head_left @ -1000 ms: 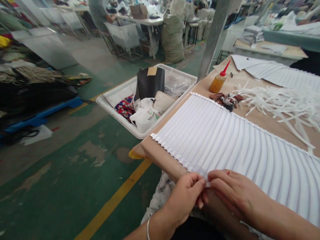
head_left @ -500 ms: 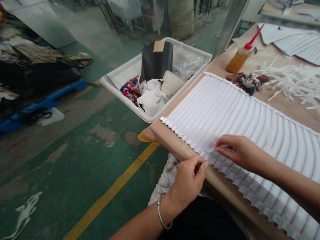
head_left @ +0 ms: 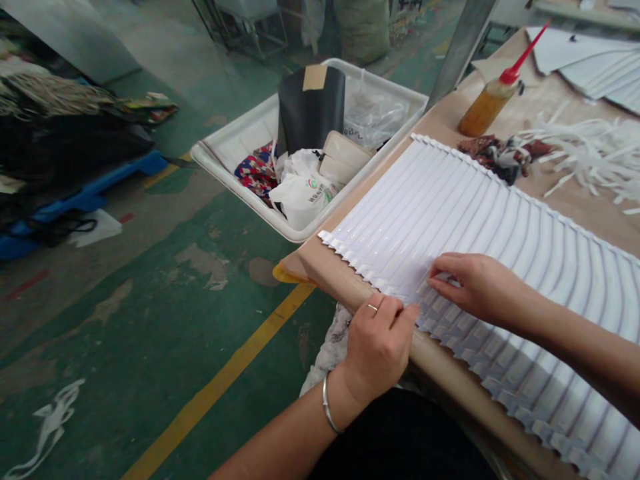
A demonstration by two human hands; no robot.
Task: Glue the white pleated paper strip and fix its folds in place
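The white strips (head_left: 465,207) lie overlapped in a long row across the paper-covered worktop (head_left: 340,277), their folded near ends running along its front edge. The left hand (head_left: 383,343) is at that near edge, its fingers curled in and its fingertips right by the folded ends; whether it pinches one of them I cannot tell. The right hand (head_left: 467,283) is over the strips, a little farther in from the edge and just beside the left hand, its fingers bent toward the thumb; I cannot tell whether anything is between them. Most of the row stretches beyond the hands, and part of it passes below the right forearm. Past the far ends of the strips are a bunched cloth (head_left: 510,160), a bottle (head_left: 483,110) with a red spout and loose white ribbons (head_left: 595,153).
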